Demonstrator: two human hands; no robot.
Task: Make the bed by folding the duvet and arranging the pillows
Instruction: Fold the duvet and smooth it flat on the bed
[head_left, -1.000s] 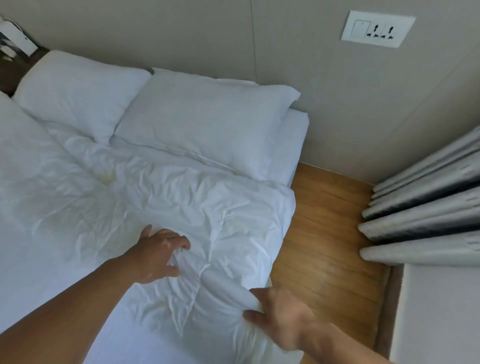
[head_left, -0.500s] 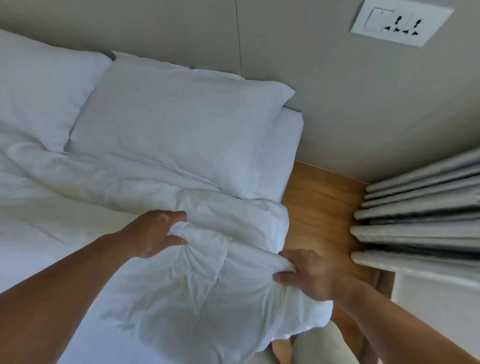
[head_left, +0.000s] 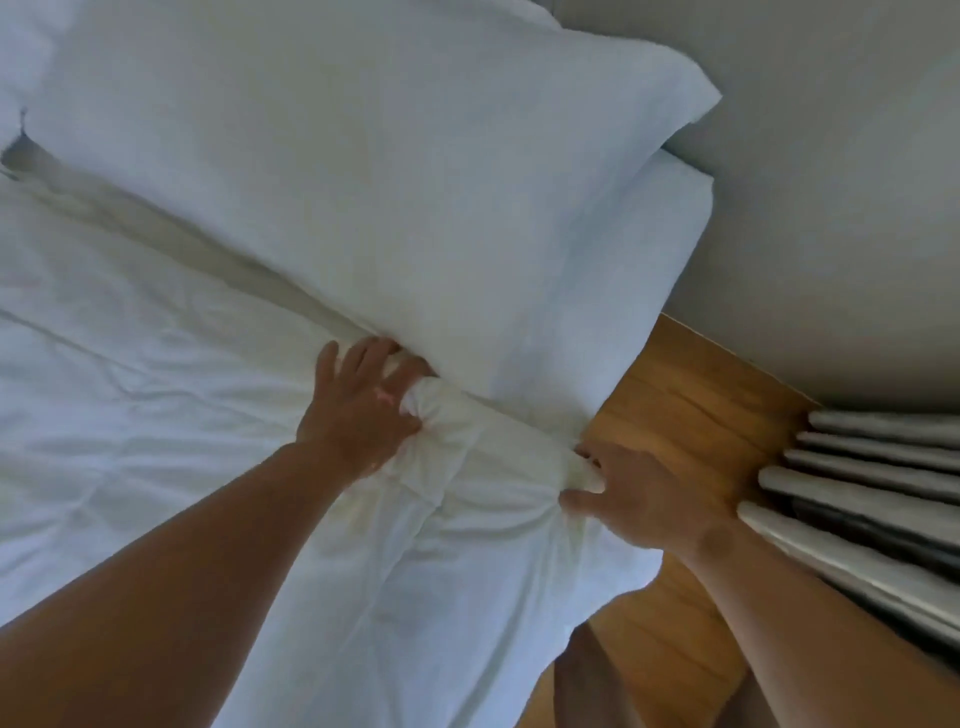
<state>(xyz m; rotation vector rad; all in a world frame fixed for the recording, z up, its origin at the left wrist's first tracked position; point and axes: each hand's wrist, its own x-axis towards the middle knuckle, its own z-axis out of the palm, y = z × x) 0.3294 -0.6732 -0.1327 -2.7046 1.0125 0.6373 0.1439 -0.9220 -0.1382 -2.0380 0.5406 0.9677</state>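
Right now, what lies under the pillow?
A mattress corner shows under the pillow. The left hand and right hand grip the duvet at its front edge; the rest beneath is covered.

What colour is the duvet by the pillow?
The duvet is plain white; the head view shows it.

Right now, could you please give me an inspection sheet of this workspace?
Surface: mattress, a bare corner shows beside the pillow.
Job's things: duvet, white and creased, top edge against the pillow.
Clutter: nothing seen.
Grippers: left hand grips a bunch of duvet; right hand grips its edge at the bedside.
Cables: nothing seen.
Surroundings: wood floor, grey wall, curtain on the right.
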